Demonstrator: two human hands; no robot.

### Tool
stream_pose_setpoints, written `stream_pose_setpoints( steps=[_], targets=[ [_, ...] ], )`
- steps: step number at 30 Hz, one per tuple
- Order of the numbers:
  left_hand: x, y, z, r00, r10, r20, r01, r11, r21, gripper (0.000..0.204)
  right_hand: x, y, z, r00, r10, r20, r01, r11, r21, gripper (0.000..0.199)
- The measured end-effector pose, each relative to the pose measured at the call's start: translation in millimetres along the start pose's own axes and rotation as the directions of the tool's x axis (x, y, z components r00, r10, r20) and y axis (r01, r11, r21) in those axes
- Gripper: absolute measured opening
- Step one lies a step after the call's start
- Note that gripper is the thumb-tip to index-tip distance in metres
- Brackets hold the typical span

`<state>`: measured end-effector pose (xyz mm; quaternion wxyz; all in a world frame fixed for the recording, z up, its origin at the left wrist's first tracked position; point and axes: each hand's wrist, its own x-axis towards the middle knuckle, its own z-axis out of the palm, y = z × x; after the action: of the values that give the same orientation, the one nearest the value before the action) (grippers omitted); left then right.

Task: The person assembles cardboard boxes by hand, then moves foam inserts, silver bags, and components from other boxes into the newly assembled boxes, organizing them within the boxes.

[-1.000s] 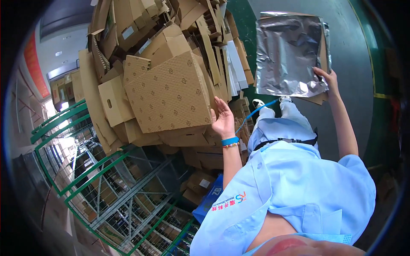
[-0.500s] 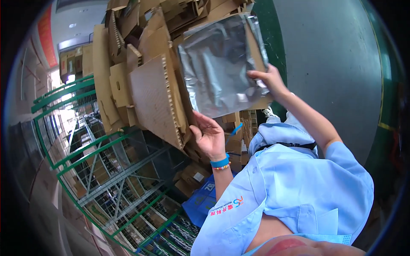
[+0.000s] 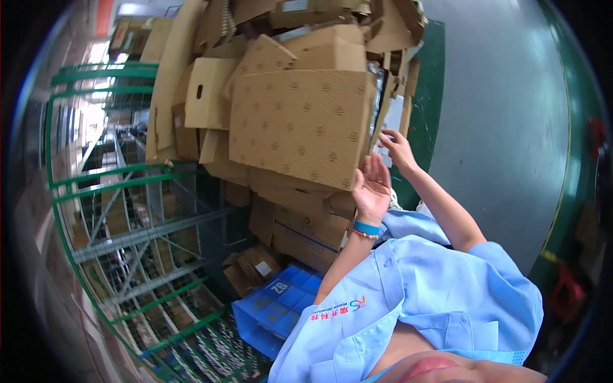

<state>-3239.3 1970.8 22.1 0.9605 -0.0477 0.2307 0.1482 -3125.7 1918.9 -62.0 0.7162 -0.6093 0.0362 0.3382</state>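
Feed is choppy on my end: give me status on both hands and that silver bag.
Left hand open, palm against the spotted cardboard sheet. Right hand at the silver bag, grip unclear. Bag mostly tucked behind the sheet, only an edge showing. Cardboard pile crowds the slot.

Large dotted cardboard sheet [image 3: 300,124] — flat, tilted atop the cardboard pile

Grey concrete floor [image 3: 504,121], green painted floor border [image 3: 578,159], green wire cage [image 3: 115,217], bright ceiling light [image 3: 131,9]
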Motion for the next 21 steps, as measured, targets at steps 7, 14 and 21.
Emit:
stream_pose_setpoints(
  steps=[7,14,21],
  targets=[
    [-85,15,96,0.965,-0.189,0.18,-0.012,0.654,0.756,0.043,-22,-24,-4,1.0,0.004,-0.031,0.001,0.984,0.178,0.035],
    [-36,176,73,0.429,0.587,0.687,-0.065,-0.738,0.671,0.073,-48,-63,18,0.973,-0.201,0.116,0.197,0.979,0.045,0.037],
    [7,292,65,0.462,0.822,0.333,-0.441,-0.112,0.89,0.075,-50,-125,55,0.954,-0.29,0.069,0.291,0.957,-0.002,0.025]
  ],
)
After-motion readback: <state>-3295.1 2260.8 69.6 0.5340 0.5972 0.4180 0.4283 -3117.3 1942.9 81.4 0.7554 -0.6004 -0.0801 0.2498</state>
